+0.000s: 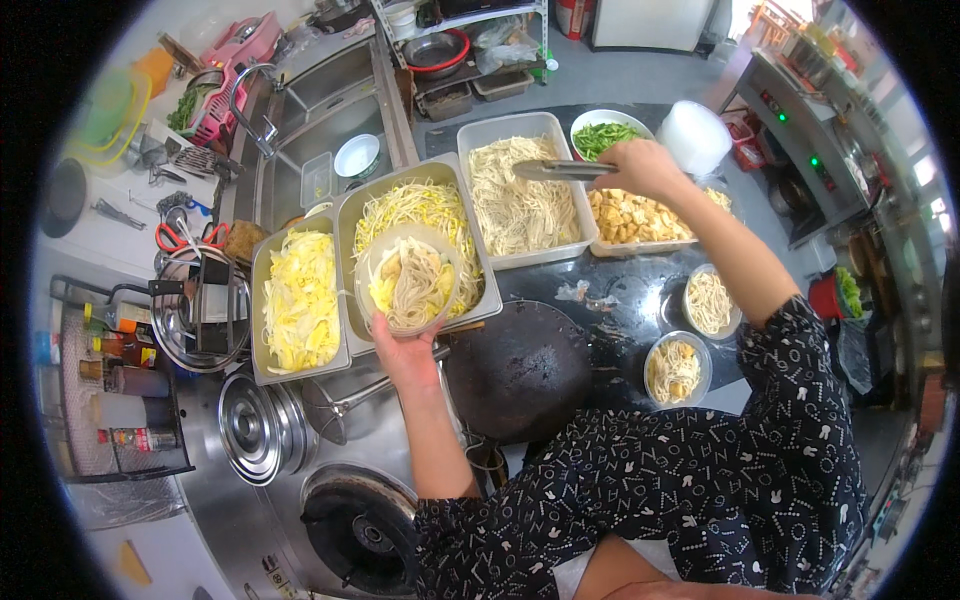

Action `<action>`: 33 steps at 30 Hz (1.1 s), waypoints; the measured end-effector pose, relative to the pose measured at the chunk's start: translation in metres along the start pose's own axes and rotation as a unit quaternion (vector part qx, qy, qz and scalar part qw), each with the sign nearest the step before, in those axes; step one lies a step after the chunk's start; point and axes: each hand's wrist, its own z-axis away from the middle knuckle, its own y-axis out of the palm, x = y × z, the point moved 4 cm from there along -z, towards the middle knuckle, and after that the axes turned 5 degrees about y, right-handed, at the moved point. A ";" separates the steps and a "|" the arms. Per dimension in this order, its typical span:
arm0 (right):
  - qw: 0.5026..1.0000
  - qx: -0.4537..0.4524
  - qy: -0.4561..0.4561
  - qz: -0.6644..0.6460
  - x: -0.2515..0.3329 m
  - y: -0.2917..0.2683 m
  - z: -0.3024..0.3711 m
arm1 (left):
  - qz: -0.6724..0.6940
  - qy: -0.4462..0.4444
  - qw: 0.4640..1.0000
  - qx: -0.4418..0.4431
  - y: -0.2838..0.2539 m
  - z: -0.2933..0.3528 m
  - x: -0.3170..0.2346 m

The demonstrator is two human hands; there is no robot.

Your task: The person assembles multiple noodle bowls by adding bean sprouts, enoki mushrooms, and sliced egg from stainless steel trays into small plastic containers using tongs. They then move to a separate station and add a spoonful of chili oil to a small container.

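My left hand [408, 362] grips a round clear plastic bowl [447, 310] from below, over the metal tray of bean sprouts [410, 200]. Inside the bowl lie greyish noodle-like strands [418, 285] beside yellow cabbage pieces. In my right hand [640, 166] is a pair of metal tongs [558, 171], pointing left above a tray of pale shredded strips [510, 215]. Nothing shows between the tongs' tips. Left of the sprouts stands a metal tray of chopped yellow cabbage [302, 305]. Golden cubes like fried tofu [632, 217] fill a container under my right wrist.
Two filled clear bowls [678, 370] stand on the dark counter at right. A white bowl of chopped greens [603, 133] and stacked clear plastic bowls [697, 138] are at the back. Close by lie a black round pan or lid [518, 370] and a stove burner [370, 530].
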 end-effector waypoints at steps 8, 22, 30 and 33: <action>0.992 -0.094 -0.024 -0.075 0.012 -0.078 0.041 | -0.003 0.009 1.000 0.017 0.008 -0.015 0.011; 0.959 -0.110 -0.160 -0.207 0.086 -0.122 0.078 | 0.017 -0.002 0.998 0.057 0.049 -0.016 0.029; 0.957 -0.189 -0.218 -0.019 0.100 -0.092 0.089 | 0.049 -0.046 0.994 0.089 0.043 -0.006 0.024; 0.971 -0.118 -0.203 0.048 0.112 -0.090 0.089 | 0.037 -0.041 0.993 0.100 0.045 -0.005 0.027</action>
